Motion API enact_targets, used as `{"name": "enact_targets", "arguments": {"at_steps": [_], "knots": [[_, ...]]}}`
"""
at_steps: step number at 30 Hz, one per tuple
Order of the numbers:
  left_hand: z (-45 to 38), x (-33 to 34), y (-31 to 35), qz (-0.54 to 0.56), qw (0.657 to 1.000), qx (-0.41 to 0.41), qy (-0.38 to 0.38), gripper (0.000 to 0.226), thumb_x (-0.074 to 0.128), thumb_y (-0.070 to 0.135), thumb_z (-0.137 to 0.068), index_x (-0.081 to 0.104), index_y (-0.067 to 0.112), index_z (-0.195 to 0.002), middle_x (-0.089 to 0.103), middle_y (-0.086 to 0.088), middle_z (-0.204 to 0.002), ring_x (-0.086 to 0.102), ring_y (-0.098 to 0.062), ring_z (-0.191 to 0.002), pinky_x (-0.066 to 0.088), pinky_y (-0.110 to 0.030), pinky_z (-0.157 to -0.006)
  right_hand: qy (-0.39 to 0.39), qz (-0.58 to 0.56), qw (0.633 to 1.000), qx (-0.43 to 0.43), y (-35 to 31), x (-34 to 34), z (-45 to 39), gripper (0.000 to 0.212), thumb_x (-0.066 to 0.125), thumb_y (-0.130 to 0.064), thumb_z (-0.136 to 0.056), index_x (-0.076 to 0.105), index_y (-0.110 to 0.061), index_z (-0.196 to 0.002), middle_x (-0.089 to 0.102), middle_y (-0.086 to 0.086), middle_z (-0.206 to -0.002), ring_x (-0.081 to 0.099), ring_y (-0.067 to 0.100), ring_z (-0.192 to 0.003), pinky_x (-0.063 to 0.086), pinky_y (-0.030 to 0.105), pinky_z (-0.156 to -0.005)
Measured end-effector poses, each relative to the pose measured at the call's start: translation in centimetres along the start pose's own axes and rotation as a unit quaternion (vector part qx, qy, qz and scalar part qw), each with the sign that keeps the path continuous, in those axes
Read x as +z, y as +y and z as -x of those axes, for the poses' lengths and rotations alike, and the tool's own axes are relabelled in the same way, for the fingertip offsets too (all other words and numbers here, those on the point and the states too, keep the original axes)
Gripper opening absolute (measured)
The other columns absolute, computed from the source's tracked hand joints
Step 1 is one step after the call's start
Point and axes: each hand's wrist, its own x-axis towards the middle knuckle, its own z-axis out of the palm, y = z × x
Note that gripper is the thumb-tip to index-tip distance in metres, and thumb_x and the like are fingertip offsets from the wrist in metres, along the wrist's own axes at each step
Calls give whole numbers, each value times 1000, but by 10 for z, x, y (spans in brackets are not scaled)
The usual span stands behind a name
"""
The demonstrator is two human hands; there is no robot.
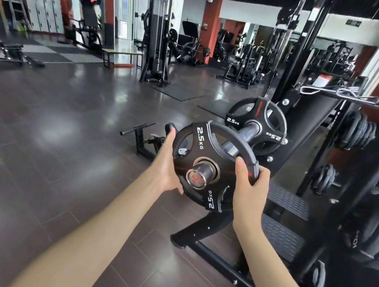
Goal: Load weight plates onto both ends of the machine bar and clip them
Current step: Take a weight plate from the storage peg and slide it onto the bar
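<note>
A black 2.5 kg weight plate [209, 151] sits over the near tip of the steel bar sleeve [199, 176], whose end cap pokes through its centre hole. My left hand [167, 164] grips the plate's left rim and my right hand [251, 181] grips its right rim. Further along the same sleeve, a second 2.5 kg plate [272, 122] rests close to the machine frame. Spring clips [327, 91] hang on a peg at the upper right of the rack.
A plate storage rack [378, 175] with several black plates stands at the right. The machine's black base legs [215, 250] and tread steps [289, 202] lie below the bar. A small black handle stand [141, 140] sits on the dark floor to the left. Benches and machines stand farther back.
</note>
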Motion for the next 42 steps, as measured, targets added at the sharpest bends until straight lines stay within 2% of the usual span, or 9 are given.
{"name": "enact_targets", "arguments": {"at_steps": [5, 11, 18, 21, 23, 26, 30, 38, 42], "knots": [[-23, 19, 14, -78, 996, -22, 25, 101, 42, 95, -69, 64, 15, -128, 71, -16, -121, 68, -35, -108, 54, -53, -91, -25, 96, 993, -61, -1, -8, -23, 22, 66, -40, -94, 55, -22, -91, 63, 3, -91, 57, 15, -80, 45, 24, -68], [-50, 48, 24, -111, 992, -12, 65, 81, 28, 77, -93, 69, 8, -92, 75, -14, -70, 66, -28, -74, 48, -38, -60, -27, 152, 984, -93, 7, -6, -57, 34, 63, -42, -95, 58, -20, -121, 62, -3, -109, 60, 12, -101, 47, 23, -82], [-90, 88, 52, -226, 974, -17, 23, 58, 22, 56, -105, 51, 19, -139, 41, -11, -154, 45, -35, -137, 38, -48, -108, -33, 190, 977, -87, 33, -10, -126, 64, 53, -43, -101, 32, -17, -156, 40, 2, -155, 36, 20, -144, 29, 35, -118], [-113, 107, 55, -239, 970, -14, 34, 66, 21, 66, -101, 62, 14, -107, 51, -11, -147, 62, -30, -96, 48, -44, -86, -22, 178, 980, -84, 45, -10, -157, 68, 52, -41, -101, 25, -16, -159, 31, 1, -162, 26, 19, -150, 21, 34, -121], [-130, 123, 61, -253, 966, 9, 48, 66, 23, 66, -100, 56, 19, -131, 55, -5, -134, 58, -24, -78, 51, -42, -77, -6, 185, 980, -78, 52, -10, -183, 68, 49, -46, -101, 28, -15, -157, 34, 4, -162, 27, 25, -150, 23, 44, -124], [-170, 145, 66, -258, 965, 17, 43, 98, 30, 88, -82, 41, 17, -149, 62, -8, -136, 65, -30, -111, 48, -49, -103, 8, 206, 977, -53, 65, -9, -221, 69, 45, -50, -99, 31, -8, -151, 40, 12, -156, 30, 39, -145, 26, 55, -119], [-291, 138, 72, -289, 956, 38, 47, 141, 39, 109, -31, 36, 37, -152, 43, 2, -158, 50, -26, -136, 41, -56, -109, 13, 221, 975, -22, 78, -12, -263, 73, 48, -37, -103, 16, 1, -157, 19, 12, -167, 9, 35, -154, 7, 40, -125], [-253, 183, 81, -252, 965, 36, 63, 81, 28, 79, -91, 47, 14, -135, 66, -5, -112, 64, -31, -112, 44, -56, -108, -33, 140, 989, -17, 89, -13, -295, 74, 49, -38, -103, 10, -15, -162, 16, -3, -168, 9, 5, -152, 7, 18, -114], [-258, 179, 78, -247, 966, 30, 70, 95, 29, 85, -85, 34, 18, -152, 57, -11, -143, 60, -35, -123, 43, -58, -108, -33, 143, 989, -17, 82, -15, -294, 69, 50, -38, -103, 18, -14, -160, 26, 1, -165, 22, 17, -152, 17, 21, -112]]}}
